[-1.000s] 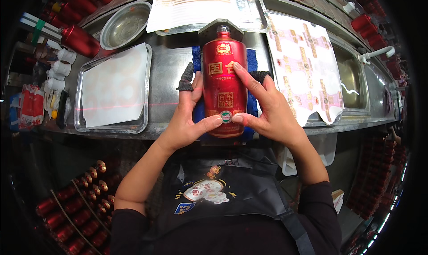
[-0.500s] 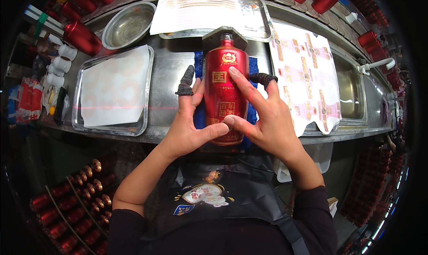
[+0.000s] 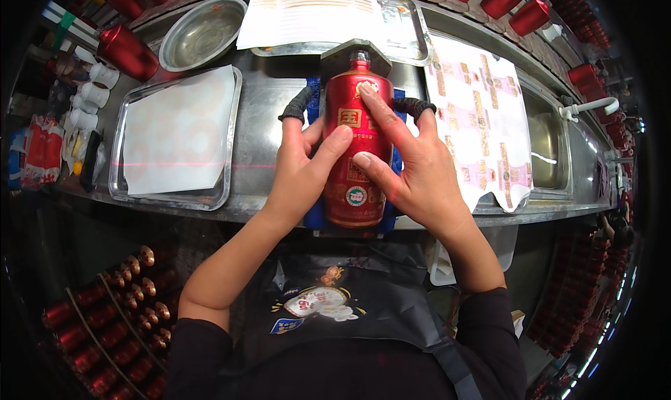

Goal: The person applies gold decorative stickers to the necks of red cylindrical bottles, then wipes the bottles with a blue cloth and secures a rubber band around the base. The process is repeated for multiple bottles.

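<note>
Bottle (image 3: pixel 355 177), red with gold print, lies neck-far on blue cloth (image 3: pixel 314 212) over the metal tabletop (image 3: pixel 262 120), between both grips. The left grip (image 3: pixel 302 168) is spread along its left side, thumb on the front; the right grip (image 3: pixel 423 168), also spread, covers some print with forefinger and thumb. Left sits a tray (image 3: pixel 175 198) bearing a white sheet (image 3: pixel 178 131); far left, a metal bowl (image 3: pixel 199 36); right, a label sheet (image 3: pixel 479 120) beside a sink (image 3: pixel 545 131).
</note>
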Demonstrator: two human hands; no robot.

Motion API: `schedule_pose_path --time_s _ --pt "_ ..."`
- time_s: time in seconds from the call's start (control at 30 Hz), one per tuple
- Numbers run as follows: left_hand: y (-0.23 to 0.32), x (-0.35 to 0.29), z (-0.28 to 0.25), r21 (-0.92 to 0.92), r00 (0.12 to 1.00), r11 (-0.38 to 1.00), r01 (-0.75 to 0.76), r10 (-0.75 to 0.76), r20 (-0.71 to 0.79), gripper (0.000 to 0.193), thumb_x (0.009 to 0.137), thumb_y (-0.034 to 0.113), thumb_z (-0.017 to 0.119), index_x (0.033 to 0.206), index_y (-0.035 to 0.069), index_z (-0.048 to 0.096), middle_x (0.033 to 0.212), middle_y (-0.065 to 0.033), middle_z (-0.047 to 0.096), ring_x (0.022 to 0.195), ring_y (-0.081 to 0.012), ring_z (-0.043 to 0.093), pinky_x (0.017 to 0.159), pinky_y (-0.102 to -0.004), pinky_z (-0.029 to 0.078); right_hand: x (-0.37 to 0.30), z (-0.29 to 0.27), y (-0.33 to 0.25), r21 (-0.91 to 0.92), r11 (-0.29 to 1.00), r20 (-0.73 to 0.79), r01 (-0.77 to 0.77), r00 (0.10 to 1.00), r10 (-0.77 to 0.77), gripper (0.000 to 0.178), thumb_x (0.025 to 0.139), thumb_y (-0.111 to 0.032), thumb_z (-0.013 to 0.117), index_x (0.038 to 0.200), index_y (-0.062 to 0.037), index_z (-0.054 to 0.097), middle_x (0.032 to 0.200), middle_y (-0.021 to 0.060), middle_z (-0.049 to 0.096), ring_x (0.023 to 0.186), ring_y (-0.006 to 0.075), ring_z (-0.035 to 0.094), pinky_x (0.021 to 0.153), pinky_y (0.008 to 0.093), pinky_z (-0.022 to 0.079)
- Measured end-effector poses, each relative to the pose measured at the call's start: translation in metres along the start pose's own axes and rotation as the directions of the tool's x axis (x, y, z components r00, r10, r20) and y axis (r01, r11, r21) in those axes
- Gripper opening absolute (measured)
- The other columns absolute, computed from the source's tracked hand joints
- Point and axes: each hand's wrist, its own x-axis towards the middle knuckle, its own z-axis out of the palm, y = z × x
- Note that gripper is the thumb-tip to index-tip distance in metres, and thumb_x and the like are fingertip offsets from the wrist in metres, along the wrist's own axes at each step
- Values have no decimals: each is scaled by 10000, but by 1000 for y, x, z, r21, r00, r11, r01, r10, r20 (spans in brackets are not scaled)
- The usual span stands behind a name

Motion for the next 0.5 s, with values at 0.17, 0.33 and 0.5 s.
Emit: schedule_pose_path --time_s 0.17,0.33,0.5 --pt "-9 -14 -3 159 992 980 -123 127 -15 573 973 235 704 1265 -67 315 1397 -264 560 1226 -184 563 1025 -335 470 -6 -4 5 23 1000 52 11 999 -13 784 831 -464 777 1537 -342 459 920 178 458 818 352 533 783 410 490" --pt "-11 -16 -7 195 995 976 -92 99 -29 677 970 253 702 1385 -77 281 1462 -284 491 1345 -229 475 1137 -376 357 -10 -4 7 42 998 120 -46 992 41 816 828 -481 774 1552 -302 443 981 173 495 821 319 496 804 400 474" --pt "0 -29 -25 716 894 544 -438 342 288 890 963 211 657 1609 6 78 1627 -221 315 1517 -299 281 1235 -454 192 -20 -7 13 28 1000 158 -2 987 -3 815 857 -459 751 1565 -227 422 1351 104 595 847 295 441 834 388 456"
